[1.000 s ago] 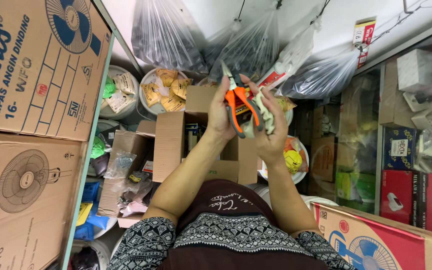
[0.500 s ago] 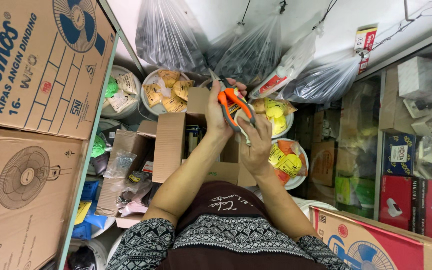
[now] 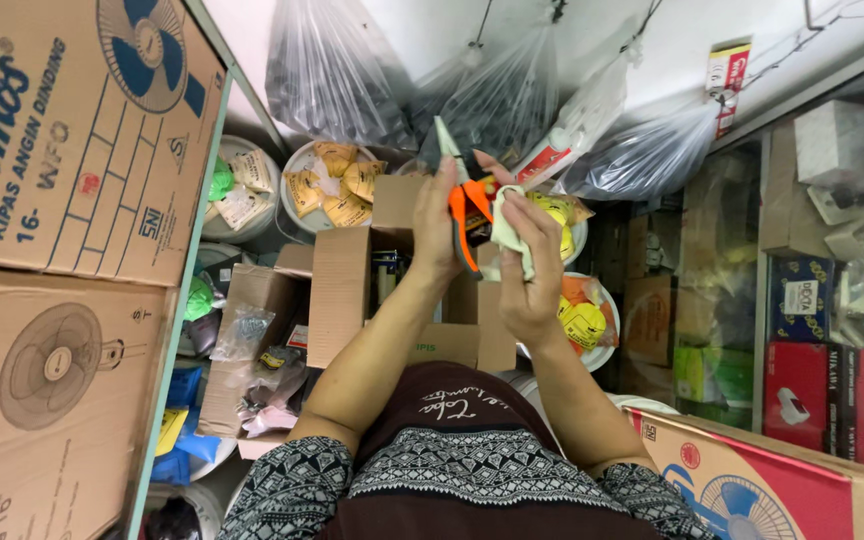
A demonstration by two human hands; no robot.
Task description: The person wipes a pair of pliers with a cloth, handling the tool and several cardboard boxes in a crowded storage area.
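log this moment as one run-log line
left hand: grips orange-handled cutters | right hand: holds pale cloth against cutters | below: open cardboard box

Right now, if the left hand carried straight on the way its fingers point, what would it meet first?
Probably the clear plastic bags hanging just beyond the tip of the orange-handled cutters that the left hand holds; depth is unclear, so they may hang farther back.

Cutters and rag shifted in the hands

Since a second ago the left hand has tipped the orange-handled cutters so their blades point to 11 o'clock, while the right hand has brought a pale rag against them at 3 o'clock.
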